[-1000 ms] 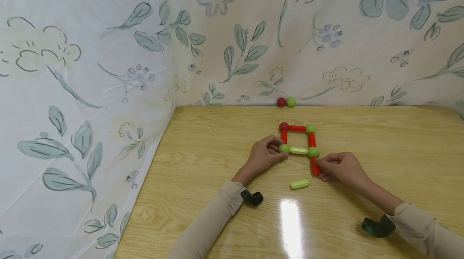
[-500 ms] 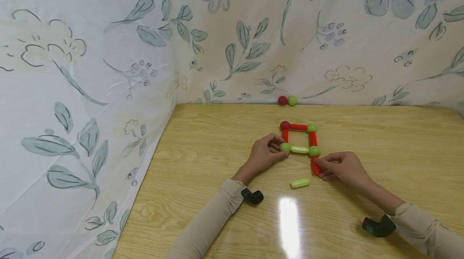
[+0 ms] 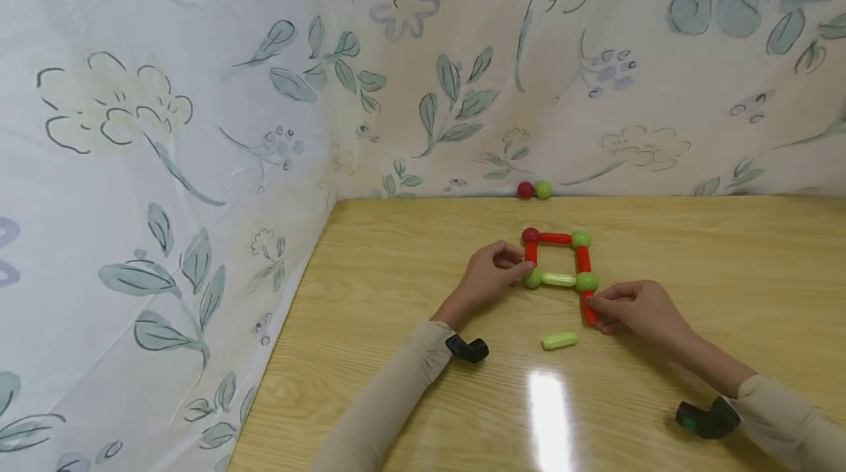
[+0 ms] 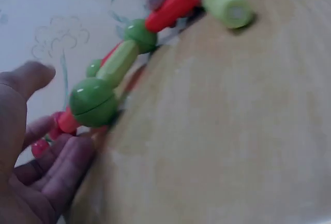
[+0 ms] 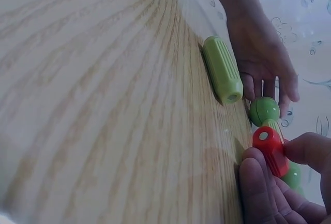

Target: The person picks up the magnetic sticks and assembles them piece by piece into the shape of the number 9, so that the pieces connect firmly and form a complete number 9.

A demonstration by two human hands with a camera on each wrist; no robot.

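A square of magnetic building rods and balls lies on the table. It has red rods [image 3: 555,238] on three sides, a yellow-green rod [image 3: 558,280] along the front, a dark red ball [image 3: 531,236] at one corner and green balls at the others. My right hand [image 3: 641,308] pinches a red magnetic rod [image 5: 271,151] that extends toward me from the front-right green ball [image 3: 587,282]. At the front-left green ball [image 4: 93,101], my left hand [image 3: 490,274] has its thumb raised apart from it, while its loosely bent fingers lie close beside the ball.
A loose yellow-green rod [image 3: 559,340] lies on the wooden table [image 3: 370,296] in front of the square. Against the patterned cloth [image 3: 396,90] at the back edge sit a red ball [image 3: 525,190] and a green ball [image 3: 543,189]. Each wrist wears a black device [image 3: 468,349].
My left thumb has lifted from the near side of the front-left green ball. The right hand keeps its pinch on the red rod. The head view has shifted slightly.
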